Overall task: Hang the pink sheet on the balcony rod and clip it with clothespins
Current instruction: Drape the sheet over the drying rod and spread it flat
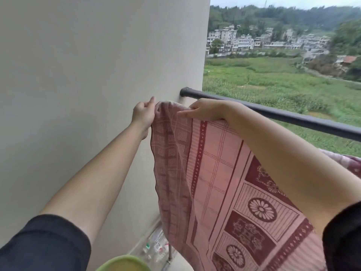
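The pink sheet (pixel 214 173), patterned with dark red flowers and checks, hangs down in front of me from its top edge. That edge is raised to the dark balcony rod (pixel 283 114), close to where the rod meets the wall. My left hand (pixel 143 114) pinches the sheet's top left corner beside the wall. My right hand (pixel 205 110) grips the top edge just to the right, and its forearm lies over the sheet. No clothespin shows in either hand.
A beige wall (pixel 88 75) fills the left side. The rim of a green container (pixel 125 263) shows at the bottom, with clear plastic items (pixel 156 245) on the floor by the wall. Beyond the rod lie green fields and distant houses.
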{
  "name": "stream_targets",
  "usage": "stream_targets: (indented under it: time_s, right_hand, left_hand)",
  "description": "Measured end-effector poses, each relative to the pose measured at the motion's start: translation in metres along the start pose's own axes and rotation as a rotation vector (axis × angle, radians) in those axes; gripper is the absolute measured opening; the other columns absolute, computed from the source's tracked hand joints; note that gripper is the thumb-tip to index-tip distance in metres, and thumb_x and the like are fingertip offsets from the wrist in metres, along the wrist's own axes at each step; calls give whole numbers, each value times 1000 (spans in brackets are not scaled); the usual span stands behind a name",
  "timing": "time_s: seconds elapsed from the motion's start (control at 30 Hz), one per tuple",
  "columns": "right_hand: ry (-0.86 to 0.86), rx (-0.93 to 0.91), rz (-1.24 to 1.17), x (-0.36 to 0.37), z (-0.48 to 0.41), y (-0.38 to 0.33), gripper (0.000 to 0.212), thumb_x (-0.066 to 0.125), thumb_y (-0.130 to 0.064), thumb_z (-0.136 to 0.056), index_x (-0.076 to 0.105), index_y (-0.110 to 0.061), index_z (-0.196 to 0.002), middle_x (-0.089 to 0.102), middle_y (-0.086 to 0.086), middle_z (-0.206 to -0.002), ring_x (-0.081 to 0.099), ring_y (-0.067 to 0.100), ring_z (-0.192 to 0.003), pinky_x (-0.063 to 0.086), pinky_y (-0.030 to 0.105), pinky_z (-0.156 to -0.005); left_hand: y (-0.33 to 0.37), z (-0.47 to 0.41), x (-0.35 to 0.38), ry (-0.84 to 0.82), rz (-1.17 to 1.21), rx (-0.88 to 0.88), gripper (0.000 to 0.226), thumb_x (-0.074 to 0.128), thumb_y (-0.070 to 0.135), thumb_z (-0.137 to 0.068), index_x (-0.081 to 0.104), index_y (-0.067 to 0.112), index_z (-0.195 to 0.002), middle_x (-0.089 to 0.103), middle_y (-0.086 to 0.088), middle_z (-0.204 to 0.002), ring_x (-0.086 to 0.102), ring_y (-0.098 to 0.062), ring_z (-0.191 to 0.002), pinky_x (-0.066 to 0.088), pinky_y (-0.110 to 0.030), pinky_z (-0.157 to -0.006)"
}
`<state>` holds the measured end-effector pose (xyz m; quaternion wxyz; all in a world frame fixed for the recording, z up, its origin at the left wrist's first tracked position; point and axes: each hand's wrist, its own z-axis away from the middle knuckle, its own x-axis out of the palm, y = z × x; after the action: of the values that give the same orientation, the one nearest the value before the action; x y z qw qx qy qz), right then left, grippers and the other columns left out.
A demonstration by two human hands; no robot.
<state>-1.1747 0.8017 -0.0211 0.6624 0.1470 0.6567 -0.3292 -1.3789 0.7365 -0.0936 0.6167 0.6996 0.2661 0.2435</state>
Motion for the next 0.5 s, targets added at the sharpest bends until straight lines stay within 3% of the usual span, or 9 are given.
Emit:
stream_targets:
  time_s: [0.1,0.23,0.33,0.4,0.5]
  right_hand:
    - [76,-13,87,6,23,9,35,54,-65,-90,54,-32,-78,59,-10,-83,58,12,-75,40,28,-62]
    - [178,23,235,13,63,20,37,53,-59,-93,59,-23,-94,61,-6,-87,60,13,-75,48,31,-60]
    - [250,83,300,18,100,31,36,51,-60,-94,57,-25,-89,65,-3,-84,63,14,-70,56,34,-58]
    - [308,137,365,23,129,40,42,44,-67,-93,52,-28,-80,62,-5,-77,59,11,-63,47,28,-49]
    - [412,223,418,28,178,51,61,24,-74,-94,53,-24,-74,58,-4,-65,55,11,-54,36,26,-46]
  left_hand:
    - [-6,3,0,-52,23,-11,28,68,42,-89,59,21,-74,61,2,-72,56,-20,-71,46,-29,-65]
    - [-8,2,-1,57,-69,-30,16,67,31,-92,64,20,-79,69,-2,-86,65,-23,-82,53,-29,-69]
    - [1,11,8,206,-417,21,17,59,33,-94,66,18,-95,68,-8,-111,63,-29,-104,51,-36,-87]
    - [11,28,25,278,-632,208,28,48,34,-98,63,15,-113,59,-14,-125,54,-33,-117,43,-43,-97]
    - [24,63,64,122,-800,644,42,32,39,-102,64,14,-115,60,-15,-121,53,-33,-114,33,-48,-104]
